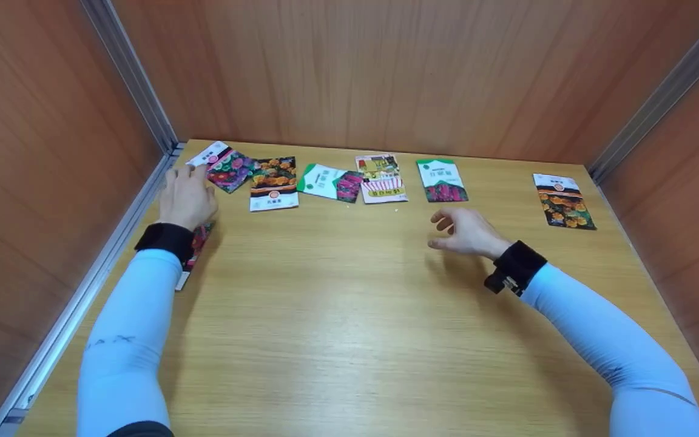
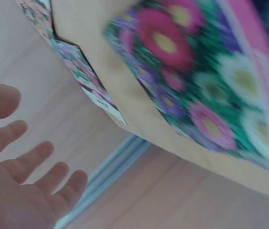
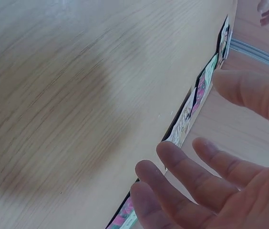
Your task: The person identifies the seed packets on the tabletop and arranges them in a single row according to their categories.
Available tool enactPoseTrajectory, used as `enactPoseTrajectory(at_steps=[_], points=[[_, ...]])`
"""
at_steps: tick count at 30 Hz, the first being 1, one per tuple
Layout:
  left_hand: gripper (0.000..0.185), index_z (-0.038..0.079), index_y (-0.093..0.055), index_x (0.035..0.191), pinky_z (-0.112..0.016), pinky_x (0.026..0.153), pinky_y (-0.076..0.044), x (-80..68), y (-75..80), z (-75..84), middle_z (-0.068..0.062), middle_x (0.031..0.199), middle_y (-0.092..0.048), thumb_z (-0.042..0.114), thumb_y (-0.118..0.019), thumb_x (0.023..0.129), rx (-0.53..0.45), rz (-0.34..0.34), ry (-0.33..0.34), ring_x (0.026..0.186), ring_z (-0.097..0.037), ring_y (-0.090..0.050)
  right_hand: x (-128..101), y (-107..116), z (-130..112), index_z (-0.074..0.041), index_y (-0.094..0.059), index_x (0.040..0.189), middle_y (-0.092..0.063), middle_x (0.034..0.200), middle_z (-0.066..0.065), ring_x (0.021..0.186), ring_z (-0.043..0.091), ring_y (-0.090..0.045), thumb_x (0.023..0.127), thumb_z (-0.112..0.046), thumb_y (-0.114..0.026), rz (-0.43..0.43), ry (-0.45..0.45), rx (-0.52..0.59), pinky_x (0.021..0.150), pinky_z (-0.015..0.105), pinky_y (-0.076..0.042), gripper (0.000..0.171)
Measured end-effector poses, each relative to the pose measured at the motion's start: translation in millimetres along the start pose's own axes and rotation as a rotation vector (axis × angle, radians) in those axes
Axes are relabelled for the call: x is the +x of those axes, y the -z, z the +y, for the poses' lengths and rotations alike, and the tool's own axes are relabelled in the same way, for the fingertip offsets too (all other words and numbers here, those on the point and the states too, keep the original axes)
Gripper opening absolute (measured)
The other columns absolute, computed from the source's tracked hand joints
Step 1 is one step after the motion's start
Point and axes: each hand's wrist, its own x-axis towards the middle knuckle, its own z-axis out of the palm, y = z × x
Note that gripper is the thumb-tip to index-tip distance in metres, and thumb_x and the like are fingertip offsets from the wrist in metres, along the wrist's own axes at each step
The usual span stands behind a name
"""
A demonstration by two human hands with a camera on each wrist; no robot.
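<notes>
My left hand [image 1: 187, 197] is over the left side of the table, fingers extended and holding nothing. Below its wrist lies a flower seed packet [image 1: 199, 246], partly hidden; the left wrist view shows its pink, purple and white daisies [image 2: 187, 71] up close. Just past the fingertips is a purple-and-pink flower packet [image 1: 237, 170], lying askew. My right hand [image 1: 468, 233] hovers right of the table's middle, its fingers loosely bent around nothing. Closest to it is a green-and-white packet [image 1: 442, 176] with magenta flowers.
Along the back lie an orange-flower packet [image 1: 273, 176], a tilted green-and-white packet [image 1: 325, 181] and a yellow-and-white packet [image 1: 381, 176] with red stripes. Another orange-flower packet [image 1: 565, 203] sits far right. Wooden panels [image 1: 386, 73] wall the table [image 1: 337, 340] at the back and sides.
</notes>
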Motion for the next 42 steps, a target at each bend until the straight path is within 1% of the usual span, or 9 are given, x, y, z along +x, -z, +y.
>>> enactPoseTrajectory(at_steps=[3,6,10,15,24,30,33,38,42], points=[[0.051,0.002,-0.044,0.141,-0.065,0.103,-0.037,12.7,-0.5,7.2,-0.03,0.144,-0.042,0.021,-0.052,0.094,-0.029,0.021,-0.009,0.129,-0.051,-0.036,1,1,-2,-0.008,-0.059,0.126,-0.066,0.121,0.017,0.112,0.035,-0.062,0.082,-0.038,-0.077,0.004,-0.002,-0.002,0.095,0.051,-0.048,0.056],[0.056,0.004,-0.04,0.146,-0.063,0.107,-0.034,26.1,-3.0,13.4,-0.029,0.148,-0.039,0.026,-0.052,0.096,-0.045,0.001,0.027,0.131,-0.049,-0.035,3,2,-6,-0.011,-0.059,0.127,-0.065,0.124,0.016,0.113,0.035,-0.061,0.082,-0.039,-0.076,0.013,-0.004,0.001,0.096,0.052,-0.048,0.056],[0.06,0.008,-0.036,0.15,-0.063,0.105,-0.036,40.2,-13.1,18.0,-0.027,0.154,-0.029,0.034,-0.05,0.098,-0.048,-0.055,0.1,0.136,-0.048,-0.029,5,-1,-10,-0.011,-0.058,0.131,-0.063,0.129,0.016,0.113,0.037,-0.061,0.081,-0.044,-0.077,0.028,0.021,0.001,0.095,0.05,-0.049,0.063],[0.058,0.008,-0.035,0.15,-0.067,0.104,-0.035,51.6,-32.1,21.9,-0.027,0.158,-0.021,0.033,-0.046,0.099,-0.058,-0.132,0.143,0.141,-0.051,-0.021,8,-9,-16,-0.013,-0.053,0.138,-0.057,0.138,0.013,0.12,0.036,-0.057,0.079,-0.051,-0.076,0.053,0.022,-0.009,0.098,0.051,-0.048,0.073],[0.059,0.011,-0.03,0.153,-0.068,0.106,-0.032,63.0,-56.8,31.5,-0.026,0.158,-0.019,0.032,-0.042,0.1,-0.096,-0.281,0.253,0.139,-0.05,-0.021,14,-20,-24,-0.014,-0.055,0.135,-0.059,0.136,0.012,0.122,0.033,-0.056,0.079,-0.048,-0.078,0.095,0.051,-0.058,0.099,0.05,-0.047,0.07],[0.064,0.01,-0.022,0.155,-0.071,0.105,-0.03,59.5,-56.4,33.4,-0.028,0.158,-0.017,0.043,-0.031,0.101,-0.071,-0.435,0.269,0.138,-0.054,-0.02,15,-26,-24,-0.01,-0.056,0.133,-0.06,0.134,0.015,0.116,0.036,-0.06,0.08,-0.044,-0.078,0.074,0.091,-0.062,0.095,0.049,-0.05,0.067],[0.068,0.007,-0.022,0.154,-0.07,0.105,-0.029,49.9,-47.1,36.3,-0.028,0.155,-0.022,0.051,-0.021,0.102,-0.052,-0.494,0.269,0.137,-0.054,-0.022,15,-27,-25,-0.009,-0.056,0.133,-0.06,0.134,0.015,0.116,0.037,-0.06,0.08,-0.044,-0.077,0.062,0.106,-0.062,0.096,0.05,-0.05,0.067],[0.077,0.004,-0.028,0.152,-0.067,0.107,-0.029,32.9,-24.1,48.0,-0.028,0.15,-0.03,0.06,-0.015,0.1,-0.066,-0.515,0.267,0.132,-0.052,-0.03,15,-25,-24,-0.01,-0.056,0.134,-0.059,0.136,0.014,0.119,0.036,-0.058,0.08,-0.042,-0.078,0.045,0.073,-0.034,0.098,0.051,-0.049,0.066],[0.078,0.001,-0.028,0.151,-0.066,0.107,-0.03,29.6,-18.2,49.5,-0.034,0.144,-0.031,0.059,-0.018,0.1,-0.038,-0.518,0.266,0.129,-0.052,-0.032,15,-25,-22,-0.01,-0.058,0.131,-0.061,0.133,0.013,0.119,0.036,-0.058,0.081,-0.04,-0.078,0.033,0.062,-0.037,0.098,0.051,-0.048,0.062]])
